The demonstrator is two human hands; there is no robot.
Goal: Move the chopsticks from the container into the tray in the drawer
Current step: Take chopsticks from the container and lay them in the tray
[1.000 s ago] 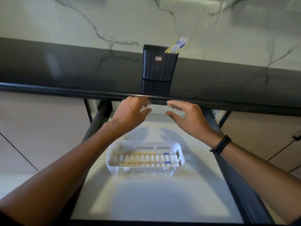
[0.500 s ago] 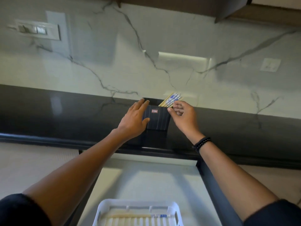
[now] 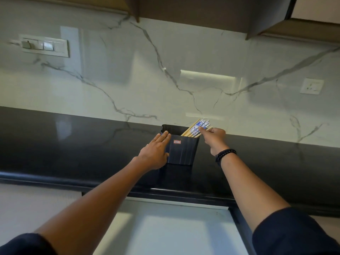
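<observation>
A black container [image 3: 182, 151] with a small red label stands on the dark countertop against the marble wall. Several wooden chopsticks [image 3: 197, 128] with blue-and-white patterned tops lean out of its right corner. My left hand [image 3: 156, 150] lies flat against the container's left side, fingers extended. My right hand [image 3: 213, 136] is at the chopstick tops, its fingertips pinching them. The open drawer [image 3: 165, 229] shows its pale floor at the bottom of the view. The white tray is out of view.
The black countertop [image 3: 73, 144] runs the full width, with its rounded front edge over the drawer. A switch panel [image 3: 44, 46] and a wall socket [image 3: 311, 86] sit on the marble backsplash. Dark upper cabinets [image 3: 202, 11] hang overhead.
The view has tilted up, taking the tray out of sight. Both hands rose from the drawer to the container; the left now rests on its side and the right reached the chopstick tops.
</observation>
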